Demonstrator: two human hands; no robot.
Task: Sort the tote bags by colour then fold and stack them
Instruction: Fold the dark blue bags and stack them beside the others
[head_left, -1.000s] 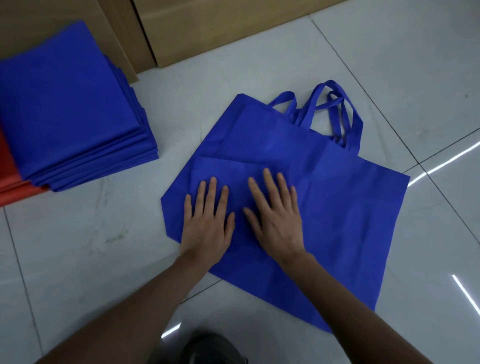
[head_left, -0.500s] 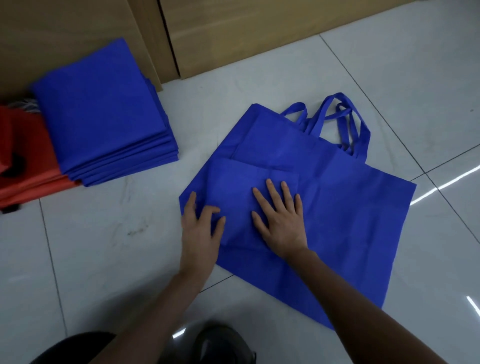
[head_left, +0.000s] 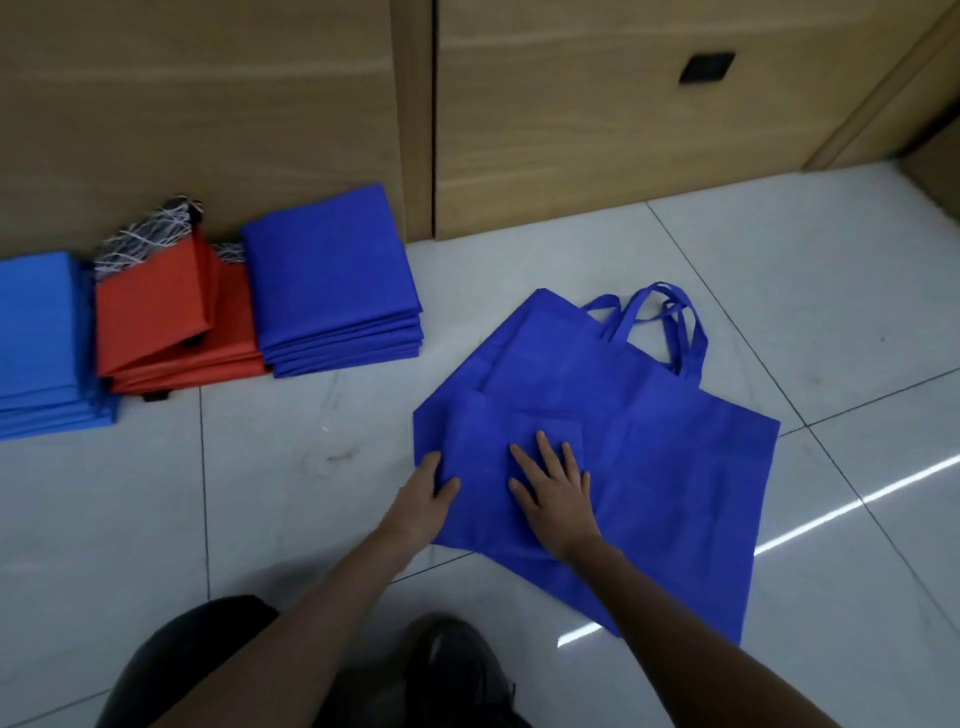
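The right hand (head_left: 553, 493) is lying flat, fingers straight and spread, pressing down on a folded royal-blue tote bag (head_left: 488, 441). The left hand (head_left: 423, 499) is gripping that bag's left edge, with the thumb on top and the fingers tucked out of sight under the cloth. This looks like the start of lifting it away.

The royal-blue stack (head_left: 332, 291) is serving as the reference point here. The folded bag is sitting to the right of it and nearer the person, well apart from it. It is resting on the near left corner of the unfolded royal-blue tote bags (head_left: 675, 467), which are lying spread flat on the tiled floor (head_left: 260, 493). Their handles (head_left: 660, 322) are pointing away towards the wooden cabinet (head_left: 571, 130). The red stack (head_left: 166, 322) is touching the royal-blue stack's left side, and the light-blue stack (head_left: 41, 338) is sitting further left, just beyond the red one.

Sorting appears largely done, since three piles are standing, each of one colour. The bag in hand seems fully folded and is waiting only to be carried to the royal-blue stack. The flat bags beneath it number at least two, judging by their offset edges and several handles, and all of them are waiting to be folded and stacked. Whether other bags are lying outside the view cannot be told.
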